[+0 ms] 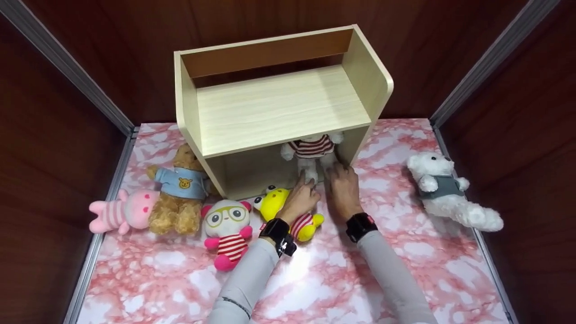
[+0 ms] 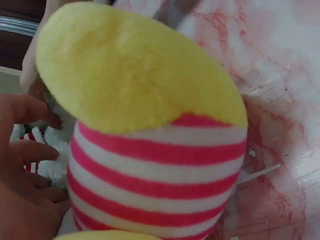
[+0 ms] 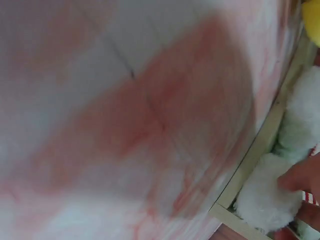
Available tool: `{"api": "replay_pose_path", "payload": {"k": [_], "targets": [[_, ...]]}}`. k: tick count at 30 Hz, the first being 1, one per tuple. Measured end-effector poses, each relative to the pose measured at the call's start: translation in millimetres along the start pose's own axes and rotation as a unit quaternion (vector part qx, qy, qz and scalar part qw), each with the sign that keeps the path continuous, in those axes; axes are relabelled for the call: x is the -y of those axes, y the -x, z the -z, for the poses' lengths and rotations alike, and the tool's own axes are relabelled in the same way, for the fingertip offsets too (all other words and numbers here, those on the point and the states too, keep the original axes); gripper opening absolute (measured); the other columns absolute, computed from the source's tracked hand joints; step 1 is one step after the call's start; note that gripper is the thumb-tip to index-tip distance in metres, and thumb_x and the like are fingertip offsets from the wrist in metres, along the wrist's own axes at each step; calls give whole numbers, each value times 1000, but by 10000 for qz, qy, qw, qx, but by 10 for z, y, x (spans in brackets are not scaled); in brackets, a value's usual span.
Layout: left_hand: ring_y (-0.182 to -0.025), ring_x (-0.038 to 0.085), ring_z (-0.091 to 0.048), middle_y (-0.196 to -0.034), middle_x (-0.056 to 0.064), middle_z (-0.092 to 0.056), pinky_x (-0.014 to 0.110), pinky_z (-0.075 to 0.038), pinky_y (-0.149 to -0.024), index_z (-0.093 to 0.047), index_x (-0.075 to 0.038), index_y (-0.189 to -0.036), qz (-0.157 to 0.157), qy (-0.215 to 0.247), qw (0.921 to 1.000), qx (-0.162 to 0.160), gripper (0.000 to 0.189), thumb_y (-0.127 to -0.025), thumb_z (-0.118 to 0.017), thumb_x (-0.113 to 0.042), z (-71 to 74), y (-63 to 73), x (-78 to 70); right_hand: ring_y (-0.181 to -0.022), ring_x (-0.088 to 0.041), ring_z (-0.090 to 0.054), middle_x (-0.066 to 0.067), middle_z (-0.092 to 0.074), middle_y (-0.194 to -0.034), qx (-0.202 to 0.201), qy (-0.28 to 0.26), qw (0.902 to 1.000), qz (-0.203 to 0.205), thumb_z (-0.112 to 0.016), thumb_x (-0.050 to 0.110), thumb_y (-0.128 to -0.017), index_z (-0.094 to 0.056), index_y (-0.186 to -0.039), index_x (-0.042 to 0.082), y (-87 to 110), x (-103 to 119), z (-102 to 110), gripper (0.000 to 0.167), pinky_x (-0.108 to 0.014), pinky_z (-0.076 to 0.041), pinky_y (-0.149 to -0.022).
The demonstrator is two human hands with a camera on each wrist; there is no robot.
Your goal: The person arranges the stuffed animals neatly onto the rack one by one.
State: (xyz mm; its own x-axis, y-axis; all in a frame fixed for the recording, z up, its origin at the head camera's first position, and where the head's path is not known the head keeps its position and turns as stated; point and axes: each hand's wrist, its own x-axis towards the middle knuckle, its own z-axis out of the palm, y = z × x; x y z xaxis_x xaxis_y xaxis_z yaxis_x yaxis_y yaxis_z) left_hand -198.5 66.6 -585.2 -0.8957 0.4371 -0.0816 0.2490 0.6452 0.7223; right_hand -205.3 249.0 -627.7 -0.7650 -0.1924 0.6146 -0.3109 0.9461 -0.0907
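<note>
A white plush toy (image 1: 312, 148) in a red-and-white striped shirt sits in the lower compartment of the shelf, its head hidden by the board above. My left hand (image 1: 300, 198) holds one of its legs, and white fur shows among the fingers in the left wrist view. The other foot (image 3: 270, 195) is held by my right hand (image 1: 344, 191), by the compartment's right corner. Below my left forearm and wrist lies a yellow plush toy (image 1: 273, 203) with bulging eyes and a striped body (image 2: 155, 170), partly covered by that hand.
The pale wooden shelf (image 1: 283, 105) stands against the back wall. Left of my arms lie a panda plush (image 1: 227, 220) with glasses, a brown bear (image 1: 182, 184) in a blue shirt and a pink plush (image 1: 121, 211). A white bear (image 1: 443, 189) in a grey vest leans at the right edge.
</note>
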Motion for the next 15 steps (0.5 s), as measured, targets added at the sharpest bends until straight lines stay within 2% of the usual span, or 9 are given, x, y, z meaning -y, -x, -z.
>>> {"api": "replay_pose_path", "payload": {"k": [4,7,11,15], "targets": [[-145,43,-39,-166,30,-20,43,-38,-118,-53,2,-148,-312,-62,9994,-158,54,-99,-60,-19,-11,1,16,-118,-49,-58,-23,-66,-127,-276,-622,9974,-224,-73,6,-85,-71,-115,1,117,-22,229,31,-64,-47,-94],[-146,42,-39,-165,30,-22,42,-36,-119,-56,0,-147,-344,180,9986,-370,51,-98,-62,-15,-2,24,48,-125,-48,-54,-23,-63,-135,-155,-822,9956,-422,-67,11,-91,-68,-119,1,197,-65,486,30,-63,-42,-102],[-145,38,-42,-166,26,-24,41,-38,-118,-59,-5,-146,-300,517,9959,-676,48,-99,-63,-12,13,88,79,-127,-50,-52,-25,-62,-136,-173,-701,9963,-459,-62,11,-93,-67,-121,-2,249,-251,807,31,-64,-37,-110],[-130,33,-59,-164,25,-31,40,-50,-106,-64,-7,-141,-505,642,9917,-994,43,-98,-64,-11,22,167,74,-122,-53,-54,-27,-63,-130,-577,-296,9961,-596,-64,8,-93,-67,-117,-4,258,-558,1082,27,-67,-38,-108]]}}
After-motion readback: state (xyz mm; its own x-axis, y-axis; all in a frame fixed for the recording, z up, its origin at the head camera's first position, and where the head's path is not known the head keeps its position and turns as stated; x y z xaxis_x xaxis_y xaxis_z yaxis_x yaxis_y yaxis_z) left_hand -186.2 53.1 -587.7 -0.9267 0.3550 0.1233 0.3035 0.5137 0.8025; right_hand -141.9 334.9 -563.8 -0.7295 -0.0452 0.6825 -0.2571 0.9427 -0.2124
